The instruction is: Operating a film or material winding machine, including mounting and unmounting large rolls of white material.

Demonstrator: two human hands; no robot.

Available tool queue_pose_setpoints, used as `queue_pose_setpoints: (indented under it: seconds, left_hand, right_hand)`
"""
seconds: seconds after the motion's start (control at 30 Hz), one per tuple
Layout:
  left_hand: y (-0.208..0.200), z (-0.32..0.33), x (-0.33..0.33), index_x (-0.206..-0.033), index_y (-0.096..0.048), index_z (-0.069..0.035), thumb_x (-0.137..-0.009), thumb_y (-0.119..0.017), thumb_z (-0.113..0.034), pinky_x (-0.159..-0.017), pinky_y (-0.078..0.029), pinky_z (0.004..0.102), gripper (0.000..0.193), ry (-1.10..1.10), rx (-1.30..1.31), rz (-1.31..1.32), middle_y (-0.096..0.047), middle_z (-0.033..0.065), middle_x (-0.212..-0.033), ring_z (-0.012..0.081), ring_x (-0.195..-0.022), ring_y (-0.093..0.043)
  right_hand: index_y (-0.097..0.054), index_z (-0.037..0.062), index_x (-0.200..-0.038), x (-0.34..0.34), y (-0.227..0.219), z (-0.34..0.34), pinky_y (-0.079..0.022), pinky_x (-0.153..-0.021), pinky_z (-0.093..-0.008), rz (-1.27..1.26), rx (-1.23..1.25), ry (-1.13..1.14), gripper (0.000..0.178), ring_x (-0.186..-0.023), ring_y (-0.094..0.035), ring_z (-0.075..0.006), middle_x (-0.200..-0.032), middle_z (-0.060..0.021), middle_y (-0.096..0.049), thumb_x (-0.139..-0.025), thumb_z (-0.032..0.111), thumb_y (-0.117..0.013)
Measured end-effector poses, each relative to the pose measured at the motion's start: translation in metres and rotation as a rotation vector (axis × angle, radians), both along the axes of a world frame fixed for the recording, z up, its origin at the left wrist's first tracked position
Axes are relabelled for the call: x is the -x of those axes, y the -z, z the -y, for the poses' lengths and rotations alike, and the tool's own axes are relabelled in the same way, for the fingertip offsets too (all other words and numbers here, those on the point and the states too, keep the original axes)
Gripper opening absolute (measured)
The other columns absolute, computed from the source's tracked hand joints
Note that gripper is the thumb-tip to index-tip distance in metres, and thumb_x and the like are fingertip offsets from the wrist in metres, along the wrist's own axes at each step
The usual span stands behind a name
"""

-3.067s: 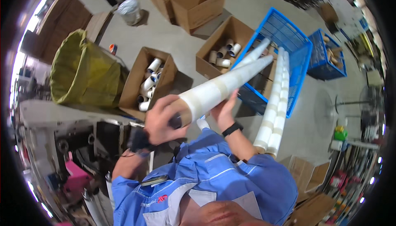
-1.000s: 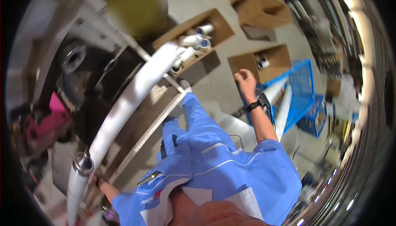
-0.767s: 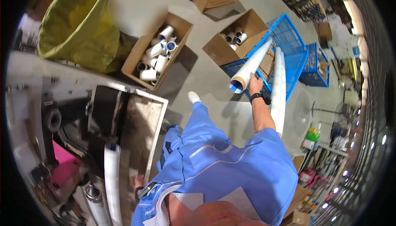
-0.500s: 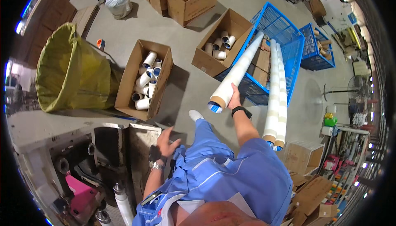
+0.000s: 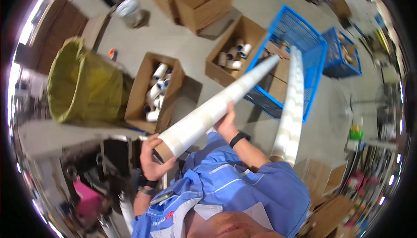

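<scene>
A long white roll on a brown cardboard core (image 5: 208, 112) slants across in front of me, its far end over the blue plastic crate (image 5: 323, 70). My left hand (image 5: 153, 162) is closed around its near end, thumb below the core's rim and fingers on top. Farther along, my right hand (image 5: 226, 123) grips the same roll from its right side. To the right, a second long white roll (image 5: 290, 112) leans out of the crate toward me; whether another lies beside it is blurred.
Short white rolls lie in an open carton (image 5: 134, 94) on the left and another carton (image 5: 217, 70) beside the crate. A yellow-green bag-like bin (image 5: 82, 86) stands far left. Machinery with a pink part (image 5: 89, 196) is near left. Empty-looking cartons (image 5: 204, 9) stand at the back.
The roll's near end has swung left and toward me. My left hand, free before, has taken hold of that end. My right hand has moved left with the roll.
</scene>
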State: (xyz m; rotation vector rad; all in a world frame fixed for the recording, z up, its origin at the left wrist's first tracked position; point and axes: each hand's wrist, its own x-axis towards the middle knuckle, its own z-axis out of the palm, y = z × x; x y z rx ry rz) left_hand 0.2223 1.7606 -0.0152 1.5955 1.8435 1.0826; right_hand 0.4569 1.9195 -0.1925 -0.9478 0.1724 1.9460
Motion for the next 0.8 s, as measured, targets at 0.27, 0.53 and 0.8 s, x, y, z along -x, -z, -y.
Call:
queue_pose_setpoints:
  seconds: [0.27,0.53,0.8]
  left_hand:
    - [-0.09,0.138,0.092,-0.12,-0.057,-0.001,-0.065,-0.085,-0.032,-0.095,-0.046,0.0333,0.069,-0.615,-0.074,0.453,-0.061,0.0103,-0.115,0.0187,-0.107,-0.059]
    - [0.053,0.241,0.118,-0.137,-0.044,-0.006,-0.083,-0.07,-0.02,-0.099,-0.049,0.0375,0.062,-1.239,-0.829,1.075,-0.059,0.0087,-0.12,0.0207,-0.109,-0.059]
    - [0.066,0.309,0.139,-0.13,-0.052,-0.004,-0.075,-0.079,-0.042,-0.102,-0.048,0.0404,0.072,-1.045,-1.129,1.281,-0.061,0.0114,-0.123,0.0246,-0.115,-0.059]
  right_hand:
    - [-0.045,0.007,-0.141,-0.071,0.1,-0.072,-0.036,-0.11,-0.0499,0.458,-0.245,-0.107,0.081,-0.13,-0.046,-0.0362,-0.143,-0.0151,-0.047,-0.088,0.068,-0.036]
    - [-0.041,0.0017,-0.142,0.011,0.04,-0.023,-0.037,-0.109,-0.052,0.334,-0.117,-0.282,0.087,-0.131,-0.045,-0.0389,-0.146,-0.02,-0.044,-0.079,0.06,-0.059]
    - [-0.044,0.0018,-0.141,0.148,-0.053,-0.063,-0.04,-0.106,-0.0537,0.426,-0.612,-0.216,0.086,-0.126,-0.051,-0.0396,-0.142,-0.0193,-0.049,-0.079,0.058,-0.06]
